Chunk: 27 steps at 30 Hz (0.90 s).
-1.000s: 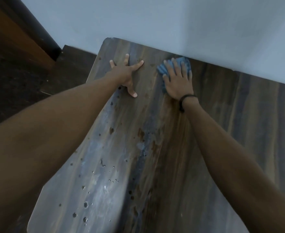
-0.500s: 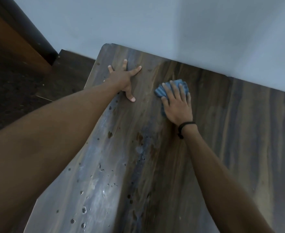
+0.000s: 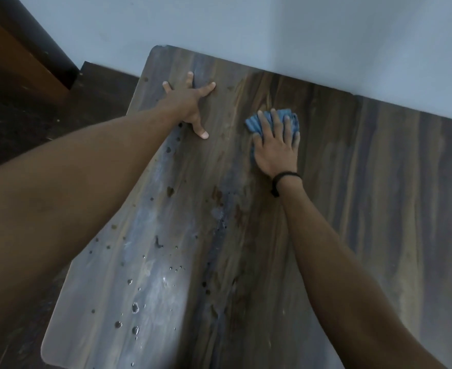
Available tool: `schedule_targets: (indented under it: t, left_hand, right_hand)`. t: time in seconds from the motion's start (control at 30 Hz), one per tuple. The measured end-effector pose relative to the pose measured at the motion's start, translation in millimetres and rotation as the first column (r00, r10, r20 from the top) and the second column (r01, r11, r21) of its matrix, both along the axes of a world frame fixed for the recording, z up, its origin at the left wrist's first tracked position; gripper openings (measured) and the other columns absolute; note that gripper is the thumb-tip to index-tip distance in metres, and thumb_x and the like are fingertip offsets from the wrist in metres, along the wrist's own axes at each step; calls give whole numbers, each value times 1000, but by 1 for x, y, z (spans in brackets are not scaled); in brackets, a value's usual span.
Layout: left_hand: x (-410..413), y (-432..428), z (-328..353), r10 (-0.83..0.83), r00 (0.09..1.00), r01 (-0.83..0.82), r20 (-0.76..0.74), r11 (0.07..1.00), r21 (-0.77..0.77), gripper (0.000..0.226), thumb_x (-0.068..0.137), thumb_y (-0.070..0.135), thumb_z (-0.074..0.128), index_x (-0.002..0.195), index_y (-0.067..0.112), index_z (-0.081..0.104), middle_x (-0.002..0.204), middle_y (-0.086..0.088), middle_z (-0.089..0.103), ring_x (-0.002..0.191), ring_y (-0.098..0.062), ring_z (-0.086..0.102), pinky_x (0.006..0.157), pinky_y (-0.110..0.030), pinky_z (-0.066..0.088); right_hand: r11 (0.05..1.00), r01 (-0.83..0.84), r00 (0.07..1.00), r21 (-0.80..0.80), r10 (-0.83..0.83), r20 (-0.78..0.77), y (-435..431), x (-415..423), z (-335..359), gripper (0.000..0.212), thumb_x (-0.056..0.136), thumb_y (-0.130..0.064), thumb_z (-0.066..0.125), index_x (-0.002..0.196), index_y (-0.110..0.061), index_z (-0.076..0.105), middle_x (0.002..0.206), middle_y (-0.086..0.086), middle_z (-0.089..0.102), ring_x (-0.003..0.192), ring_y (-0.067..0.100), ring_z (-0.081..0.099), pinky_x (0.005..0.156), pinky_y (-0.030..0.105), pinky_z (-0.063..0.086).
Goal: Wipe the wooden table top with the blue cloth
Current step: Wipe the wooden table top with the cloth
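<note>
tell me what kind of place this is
Likely an indoor room, perhaps in a home: a wooden table top stands against a plain pale wall, with dark flooring beside it.

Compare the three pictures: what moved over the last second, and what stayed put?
The right hand, pressing the blue cloth flat, slid it back from the wall toward the person. The left hand stayed spread on the table top; the droplets remain.

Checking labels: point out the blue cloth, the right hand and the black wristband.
blue cloth (image 3: 252,125), head view, bare left corner.
right hand (image 3: 274,149), head view, its back.
black wristband (image 3: 286,174), head view, strap on wrist.
</note>
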State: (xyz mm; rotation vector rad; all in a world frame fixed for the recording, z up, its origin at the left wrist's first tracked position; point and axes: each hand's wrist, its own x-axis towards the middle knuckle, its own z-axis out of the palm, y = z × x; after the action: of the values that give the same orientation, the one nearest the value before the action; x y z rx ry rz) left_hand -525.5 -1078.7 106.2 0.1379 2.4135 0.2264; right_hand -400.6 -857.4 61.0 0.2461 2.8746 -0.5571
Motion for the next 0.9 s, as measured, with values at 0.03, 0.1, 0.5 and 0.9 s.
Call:
schedule_targets:
  t: [0.03,0.1,0.5,0.9]
  left_hand:
    - [5,-2,0,-9,1000,9,-25,1000,9,131,59,46,92,152,54,1,164,1,-23,142,-52,-23,113,-73,6]
    - [21,-8,3,-21,997,21,-76,1000,3,127,60,49,89,154,50,3,164,2,-21,144,-51,-22,112,-75,7]
    - [81,-27,-5,-86,994,90,67,994,-60,143,57,53,90,149,51,-20,158,3,-36,140,-52,-28,112,-74,13]
    - [117,-40,-4,-77,995,78,60,997,-23,141,55,58,89,149,54,-17,157,6,-38,142,-50,-28,109,-77,14]
  right_hand:
    - [1000,-15,1000,-4,15,-3,-11,2,1,55,107,-43,28,159,-38,12,169,-6,2,155,24,-7,123,55,-4]
    - [993,-121,992,-1,121,-27,-32,29,2,55,107,-44,26,160,-38,11,169,-5,4,155,25,-6,124,54,-3]
    - [985,-162,985,54,165,-44,-45,71,-8,56,105,-47,25,159,-39,13,168,-5,8,155,26,0,122,55,2]
    - [969,-244,968,48,246,-42,-58,116,-3,54,106,-45,26,159,-40,14,168,-9,9,155,23,1,123,54,6]
